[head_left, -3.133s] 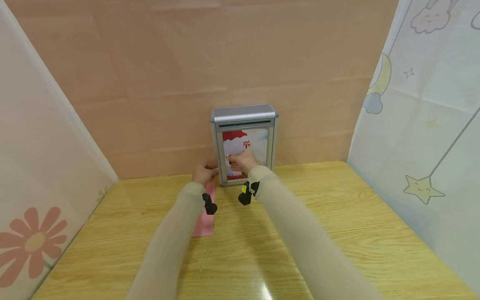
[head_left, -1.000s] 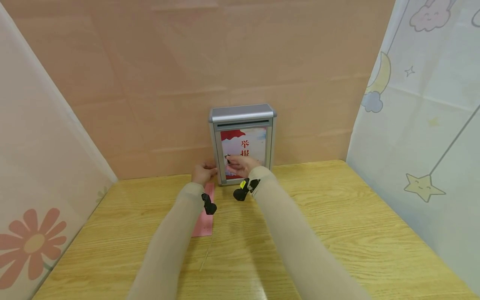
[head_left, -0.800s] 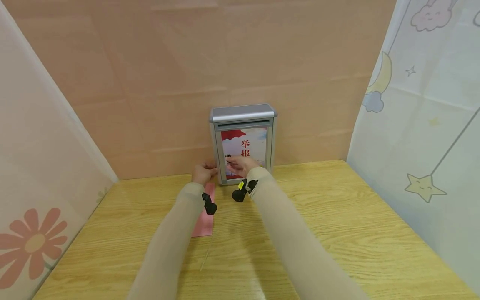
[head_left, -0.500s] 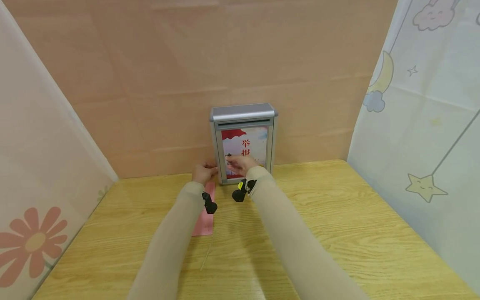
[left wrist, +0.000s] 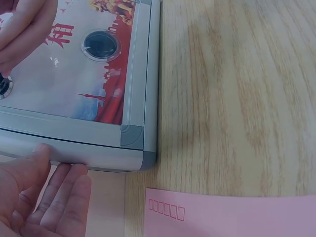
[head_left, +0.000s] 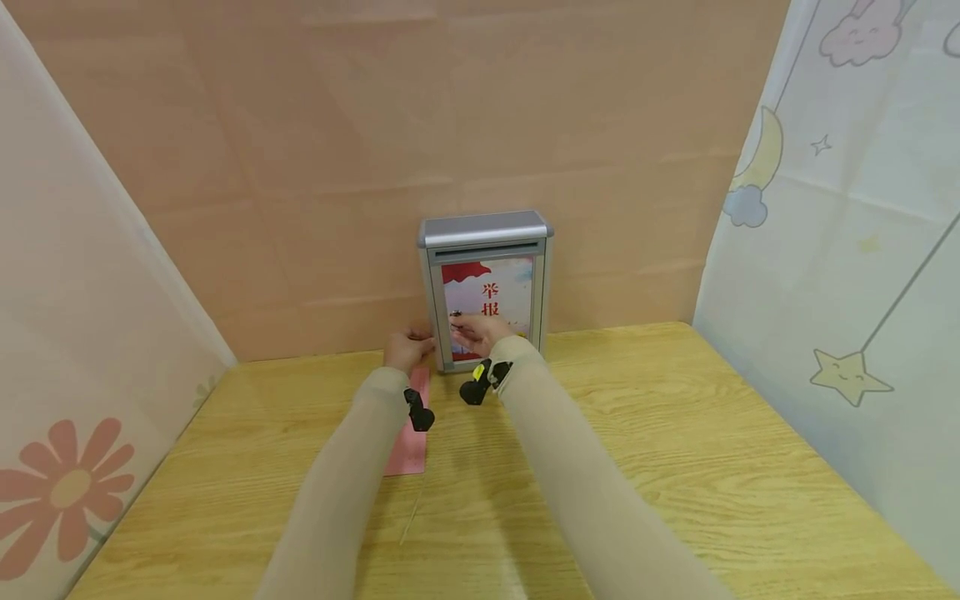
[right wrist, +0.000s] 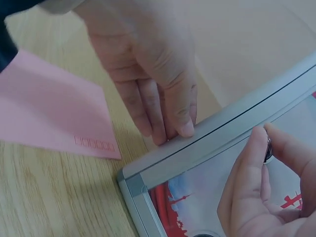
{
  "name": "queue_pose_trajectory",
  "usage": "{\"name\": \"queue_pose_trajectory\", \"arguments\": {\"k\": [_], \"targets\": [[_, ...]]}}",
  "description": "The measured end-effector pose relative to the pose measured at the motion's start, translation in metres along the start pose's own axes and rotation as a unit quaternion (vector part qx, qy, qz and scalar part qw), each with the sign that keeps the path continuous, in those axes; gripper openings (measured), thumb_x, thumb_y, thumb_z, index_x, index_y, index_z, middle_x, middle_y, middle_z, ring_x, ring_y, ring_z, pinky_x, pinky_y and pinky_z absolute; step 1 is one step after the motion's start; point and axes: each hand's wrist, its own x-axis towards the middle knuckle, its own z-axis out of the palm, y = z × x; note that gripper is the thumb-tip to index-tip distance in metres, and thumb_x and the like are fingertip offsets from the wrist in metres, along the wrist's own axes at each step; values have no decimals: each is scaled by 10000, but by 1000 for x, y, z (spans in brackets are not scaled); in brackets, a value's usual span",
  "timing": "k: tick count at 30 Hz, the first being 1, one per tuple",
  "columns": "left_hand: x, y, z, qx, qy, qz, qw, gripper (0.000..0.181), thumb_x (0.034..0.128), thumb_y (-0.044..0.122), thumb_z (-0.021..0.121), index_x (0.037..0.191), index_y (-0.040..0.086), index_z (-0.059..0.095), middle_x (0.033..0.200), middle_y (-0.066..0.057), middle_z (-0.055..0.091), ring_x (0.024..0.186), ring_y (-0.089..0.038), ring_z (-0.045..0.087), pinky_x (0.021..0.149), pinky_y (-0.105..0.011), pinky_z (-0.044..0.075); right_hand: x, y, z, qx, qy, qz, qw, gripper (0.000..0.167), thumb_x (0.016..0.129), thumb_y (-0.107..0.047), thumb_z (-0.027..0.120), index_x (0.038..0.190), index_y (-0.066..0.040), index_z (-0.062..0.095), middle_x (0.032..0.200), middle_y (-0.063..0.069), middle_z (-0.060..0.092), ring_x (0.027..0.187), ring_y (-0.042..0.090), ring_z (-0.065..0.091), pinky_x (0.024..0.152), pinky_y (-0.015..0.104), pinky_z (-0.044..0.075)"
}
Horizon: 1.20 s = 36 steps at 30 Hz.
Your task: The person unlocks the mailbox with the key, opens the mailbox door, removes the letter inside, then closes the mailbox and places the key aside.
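Note:
A grey metal letter box (head_left: 486,227) with a slot on top and a printed front panel stands upright against the back wall. My right hand (head_left: 482,332) is in front of that panel. Its thumb and forefinger pinch a small key (right wrist: 268,151) at the round lock on the panel's left side; the fingertips hide most of the key. My left hand (head_left: 407,350) touches the box's left side low down, thumb and fairly straight fingertips against the side wall, as the left wrist view also shows. A pink envelope (head_left: 408,450) lies flat beneath the left forearm.
The wooden table (head_left: 645,433) runs up to the orange back wall (head_left: 337,167). Patterned cloth hangs at the left (head_left: 90,275) and at the right (head_left: 825,267). A thin pale strip (head_left: 410,517) shows on the table in front of the envelope.
Compared with about three seconds ago, my right hand has turned and sits slightly lower, uncovering more red lettering. It still pinches at the lock. My left hand and the box have hardly moved.

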Motion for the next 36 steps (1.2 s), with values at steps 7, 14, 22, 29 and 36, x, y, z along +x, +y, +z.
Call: {"name": "queue_pose_trajectory", "arguments": {"k": [7, 14, 22, 29, 36], "targets": [[-1, 0, 0, -131, -65, 46, 9999, 233, 904, 100, 670, 1086, -44, 651, 1043, -156, 658, 847, -179, 604, 761, -278, 514, -2, 0, 2, 244, -64, 100, 9996, 115, 917, -17, 631, 1031, -21, 620, 803, 73, 573, 695, 130, 572, 583, 176, 522], [5, -3, 0, -371, -207, -162, 9990, 231, 909, 104, 665, 1097, -29, 647, 1064, -146, 654, 882, -195, 611, 792, -306, 527, -3, -1, 5, -249, 260, -220, 9991, 249, 906, -19, 646, 1150, 30, 647, 797, 84, 589, 687, 149, 593, 559, 197, 531], [3, -4, 0, -412, -142, -136, 9990, 228, 907, 90, 664, 1093, -41, 647, 1044, -140, 652, 860, -183, 608, 836, -342, 531, -7, 1, 8, -698, 532, -645, 9940, 215, 879, -21, 675, 1087, 34, 667, 756, 68, 617, 683, 162, 630, 585, 232, 550], [1, -2, -1, -386, -148, -107, 9991, 239, 914, 98, 659, 1108, -41, 641, 1050, -143, 647, 860, -177, 598, 864, -366, 525, -11, -3, 3, -981, 167, -570, 9934, 327, 910, -74, 656, 1223, 15, 617, 878, 89, 621, 793, 177, 635, 772, 281, 573], [1, -3, -1, -391, -143, -95, 9991, 253, 912, 96, 660, 1123, -42, 641, 1080, -163, 653, 859, -173, 606, 867, -360, 529, -9, -4, -8, -350, -235, -204, 9989, 336, 972, -45, 552, 1301, 26, 554, 944, 129, 584, 763, 162, 605, 642, 195, 539]]}}
